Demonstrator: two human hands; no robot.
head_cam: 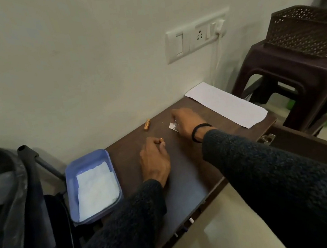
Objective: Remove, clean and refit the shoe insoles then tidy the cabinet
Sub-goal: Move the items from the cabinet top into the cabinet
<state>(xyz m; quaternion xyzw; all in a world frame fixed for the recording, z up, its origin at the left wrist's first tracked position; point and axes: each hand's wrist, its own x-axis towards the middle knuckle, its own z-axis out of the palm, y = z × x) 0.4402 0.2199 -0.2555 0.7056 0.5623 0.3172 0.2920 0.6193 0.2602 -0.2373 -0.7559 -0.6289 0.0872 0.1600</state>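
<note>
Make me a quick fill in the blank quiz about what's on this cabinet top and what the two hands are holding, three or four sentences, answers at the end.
1. The left hand pinches a small ____-coloured tube.
2. The right hand holds a crumpled silver ____.
3. The blue tray sits at the cabinet top's ____ end.
4. The white sheet of paper lies beside the dark ____ that carries a basket.

Missing words: gold; wrapper; left; stool

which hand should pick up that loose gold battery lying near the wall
Probably the left hand: the battery lies just beyond it, though it already holds a similar one. The right hand pinches a foil scrap.
</note>
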